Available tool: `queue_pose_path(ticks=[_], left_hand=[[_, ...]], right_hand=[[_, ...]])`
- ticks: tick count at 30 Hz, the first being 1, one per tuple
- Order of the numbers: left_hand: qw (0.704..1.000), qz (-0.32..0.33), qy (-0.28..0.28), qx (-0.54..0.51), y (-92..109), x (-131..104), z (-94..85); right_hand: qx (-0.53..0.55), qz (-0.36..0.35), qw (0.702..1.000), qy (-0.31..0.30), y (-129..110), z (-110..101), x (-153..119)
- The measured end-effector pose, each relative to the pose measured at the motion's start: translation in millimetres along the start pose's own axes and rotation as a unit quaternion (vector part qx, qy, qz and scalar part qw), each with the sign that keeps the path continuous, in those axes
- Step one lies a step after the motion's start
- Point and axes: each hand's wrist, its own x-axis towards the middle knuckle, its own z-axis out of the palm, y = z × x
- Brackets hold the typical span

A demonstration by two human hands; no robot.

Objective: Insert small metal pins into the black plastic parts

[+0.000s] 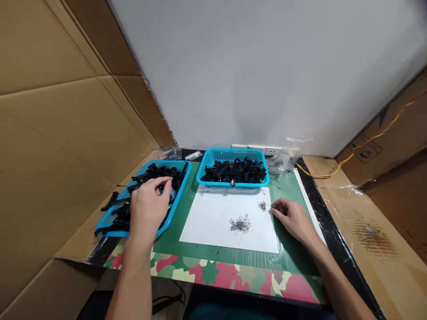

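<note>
My left hand (151,202) is above the left blue basket (180,194), its thumb and index fingertips brought together in a pinch. Whatever is between them is too small to make out. Black plastic parts (162,171) fill that basket. At the right edge of a white sheet of paper (207,222), my right hand (293,218) has its thumb and index finger closed, and I cannot tell what they hold. A small heap of tiny metal pieces (262,206) lies just left of its fingertips. A larger heap of thin metal pieces (240,224) is nearer the paper's front.
Behind the paper stands a second blue basket (233,184) with black plastic parts (233,171). Clear plastic bags (282,162) lie by a power strip (273,152). Cardboard walls (66,133) rise at the left, and a yellow-orange wire (347,158) runs along the right.
</note>
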Motion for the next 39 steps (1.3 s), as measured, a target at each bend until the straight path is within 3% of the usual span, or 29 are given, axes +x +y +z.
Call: queue_pose_path(ticks=[6,11,19,27,34,39], left_hand=[[0.991,-0.083,-0.067,0.081,-66.2,-23.9,-30.1],[0.984,-0.070,-0.113,0.117,-87.7,-39.6,-31.3],[0.981,-0.048,-0.109,0.153,-80.2,-51.6,-24.0],[0.971,-0.025,-0.159,0.177,-63.0,-52.3,-26.5],[0.944,-0.061,-0.219,0.238,-58.4,-36.5,-29.6],[0.952,-0.066,-0.211,0.213,-58.5,-35.1,-34.4]], right_hand=[[0.000,-0.006,1.000,-0.010,7.0,6.8,2.1],[0.010,-0.025,0.999,-0.042,9.8,2.6,2.6],[0.131,0.011,0.990,-0.055,-0.4,-8.7,-7.9],[0.328,0.090,0.940,-0.013,-13.3,-6.1,-18.7],[0.394,0.087,0.915,-0.012,-9.0,10.4,-21.2],[0.448,0.072,0.890,-0.039,-14.8,9.4,-19.8]])
